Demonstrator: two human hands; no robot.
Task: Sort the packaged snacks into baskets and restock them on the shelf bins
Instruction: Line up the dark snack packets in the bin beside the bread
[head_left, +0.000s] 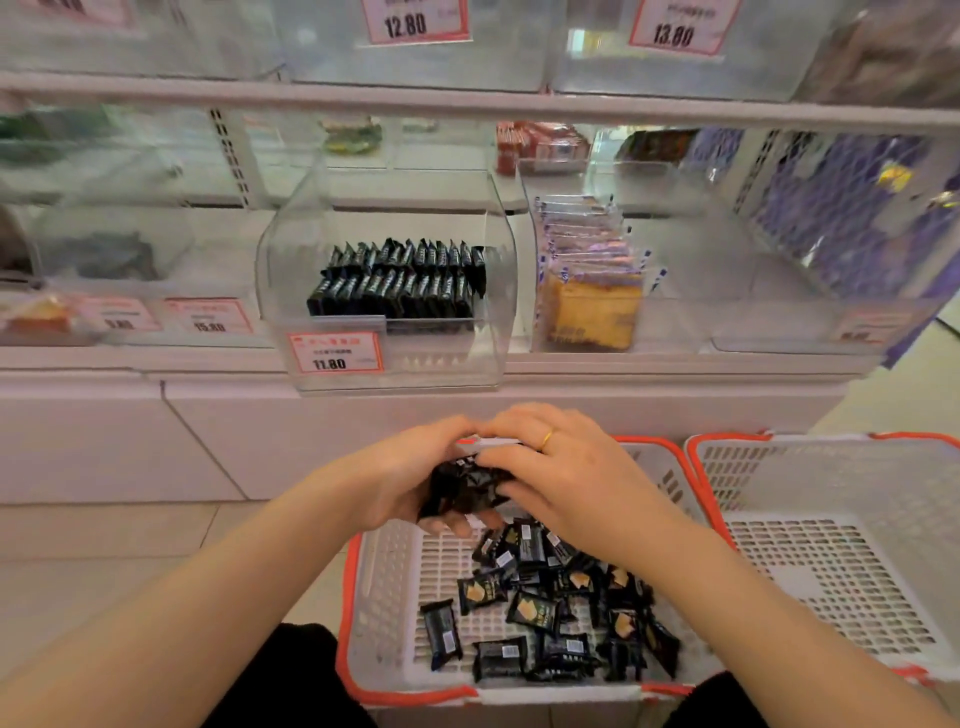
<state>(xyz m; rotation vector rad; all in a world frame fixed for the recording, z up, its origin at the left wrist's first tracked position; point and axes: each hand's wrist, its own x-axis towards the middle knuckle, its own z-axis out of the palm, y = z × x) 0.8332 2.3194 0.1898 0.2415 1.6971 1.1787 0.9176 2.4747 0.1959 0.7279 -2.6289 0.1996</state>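
Note:
Both hands meet above the far end of a white basket with an orange rim (387, 597). My left hand (410, 473) cups a bunch of black snack packets (462, 486) from below and the side. My right hand (561, 473), a ring on one finger, curls over the same bunch from above. Several more black packets (545, 613) lie loose in the basket. Straight ahead on the shelf, a clear bin (384, 358) tagged 11.80 holds two neat rows of black packets (400, 286).
A second white basket (810, 551) sits to the right with nothing in it. Right of the black-packet bin, a clear bin of cake slices in clear wrappers (587, 291) stands. More clear bins and price tags fill the shelves. My dark-trousered knees (296, 675) flank the basket.

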